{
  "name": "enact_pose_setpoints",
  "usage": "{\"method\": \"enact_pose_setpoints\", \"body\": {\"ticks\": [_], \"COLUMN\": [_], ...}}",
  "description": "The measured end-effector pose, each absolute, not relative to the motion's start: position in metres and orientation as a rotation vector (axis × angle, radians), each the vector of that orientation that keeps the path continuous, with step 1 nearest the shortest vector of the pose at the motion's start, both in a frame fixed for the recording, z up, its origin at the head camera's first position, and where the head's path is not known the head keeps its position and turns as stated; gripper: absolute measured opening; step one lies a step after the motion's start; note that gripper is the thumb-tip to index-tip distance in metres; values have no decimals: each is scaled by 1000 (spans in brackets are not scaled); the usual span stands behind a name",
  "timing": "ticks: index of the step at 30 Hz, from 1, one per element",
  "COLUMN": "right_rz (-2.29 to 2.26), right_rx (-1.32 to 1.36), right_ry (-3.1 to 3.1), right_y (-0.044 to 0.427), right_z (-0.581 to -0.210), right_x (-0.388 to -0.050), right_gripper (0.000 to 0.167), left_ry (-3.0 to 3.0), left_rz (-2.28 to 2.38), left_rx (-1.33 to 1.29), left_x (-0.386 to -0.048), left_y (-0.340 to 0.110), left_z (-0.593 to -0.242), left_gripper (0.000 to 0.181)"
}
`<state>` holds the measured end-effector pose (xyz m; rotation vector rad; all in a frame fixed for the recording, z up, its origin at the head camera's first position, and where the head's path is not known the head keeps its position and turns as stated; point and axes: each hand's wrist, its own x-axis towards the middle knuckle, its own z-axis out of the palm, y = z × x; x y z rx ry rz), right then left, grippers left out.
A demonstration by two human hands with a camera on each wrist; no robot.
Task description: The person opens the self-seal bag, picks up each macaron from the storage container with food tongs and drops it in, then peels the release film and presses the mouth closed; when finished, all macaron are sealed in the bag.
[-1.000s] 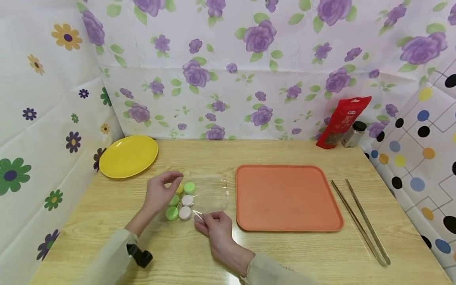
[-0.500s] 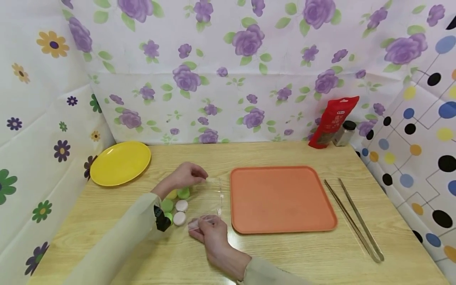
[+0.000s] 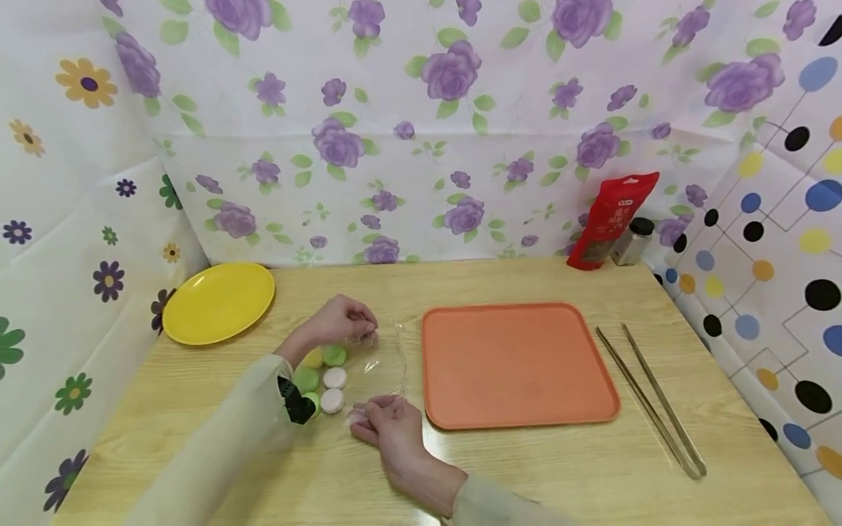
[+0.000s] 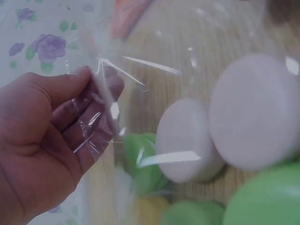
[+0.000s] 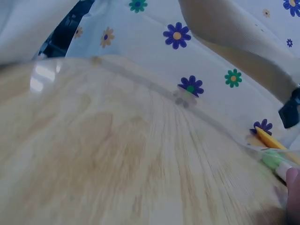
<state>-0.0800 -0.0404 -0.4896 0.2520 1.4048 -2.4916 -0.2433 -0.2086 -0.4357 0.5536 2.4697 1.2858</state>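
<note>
Several macarons sit in rows left of centre: pale pink ones (image 3: 334, 378), green ones (image 3: 305, 379) and a yellow one (image 3: 313, 358). Clear plastic film (image 3: 378, 369) spreads right of them; in the left wrist view the film (image 4: 101, 108) also lies before the macarons (image 4: 185, 140). I cannot tell whether it is a bag or a sheet. With thumb and fingers my left hand (image 3: 338, 320) pinches its far edge. My right hand (image 3: 397, 435) pinches the near edge, close to the pink macarons. In the right wrist view only a fingertip (image 5: 293, 187) shows.
An orange tray (image 3: 520, 365) lies just right of the film. Metal tongs (image 3: 658, 402) rest beyond it. A yellow plate (image 3: 219, 303) is at the back left. A red pouch (image 3: 612, 223) and a black-capped jar (image 3: 633, 241) stand by the back wall.
My left hand has moved from above the macarons rightward to the film's far edge. The film's right part now looks lifted and creased. My right hand has stayed at the near edge.
</note>
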Motion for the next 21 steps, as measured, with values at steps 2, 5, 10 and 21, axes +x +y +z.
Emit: {"method": "enact_pose_setpoints", "body": {"ticks": [2, 5, 10, 21], "right_rz": [-2490, -2467, -2358, -2072], "right_rx": [224, 151, -103, -735], "right_ry": [1443, 1535, 1843, 2511], "right_y": [-34, -21, 2, 45], "right_z": [-486, -479, -465, -407], "right_x": [-84, -93, -109, -150], "right_gripper": [13, 14, 11, 5], "left_ry": [2472, 2459, 2416, 2243], "left_rz": [1373, 1519, 1801, 2471], "left_rx": [516, 440, 303, 334], "left_x": [-241, -234, -218, -162], "left_y": [-215, -222, -232, -239], "left_z": [-431, -421, -406, -379], "left_gripper": [15, 19, 24, 12]}}
